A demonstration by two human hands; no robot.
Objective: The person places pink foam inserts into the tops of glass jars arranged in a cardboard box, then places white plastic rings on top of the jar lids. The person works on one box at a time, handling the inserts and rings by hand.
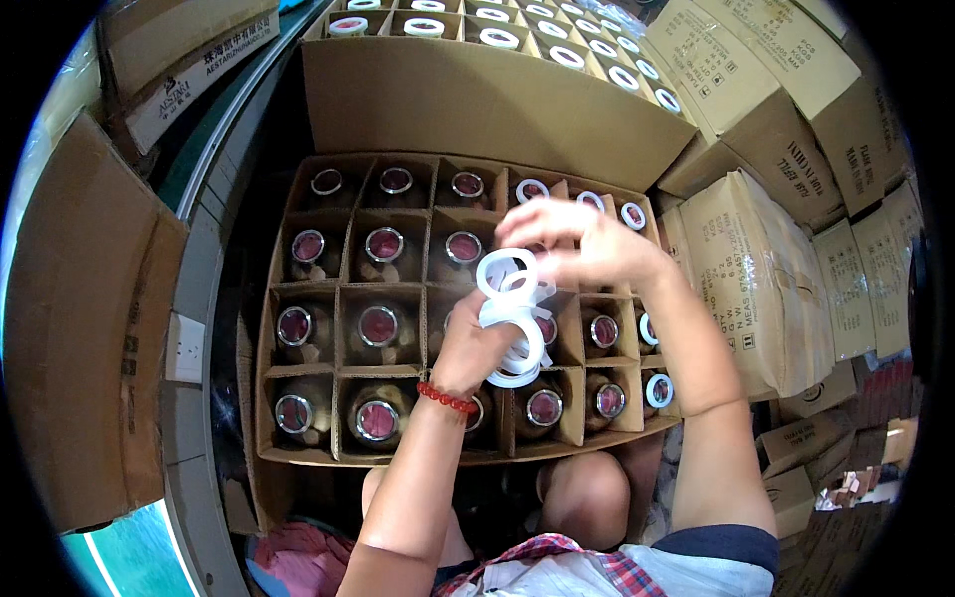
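My left hand (472, 343), with a red bead bracelet (447, 398) on its wrist, grips a bunch of white plastic rings (512, 323) above the middle of a divided cardboard box (398, 278). Just beyond the bunch, my right hand (597, 239) hovers over the box's right half; its fingers are smeared by motion, so what they hold is unclear. Bottles with silvery rims and reddish mouths stand upright in the compartments, such as one bottle (378, 324) on the left. Along the right and far right, some necks carry white rings, like this fitted ring (659, 390).
Behind the box stands another divided carton (477, 109) of bottles with white rings on their necks. Stacked cardboard cartons (746, 279) crowd the right side. At the left are a metal-edged surface (214, 149) and a cardboard flap (90, 328). Pink cloth (303, 562) lies at lower left.
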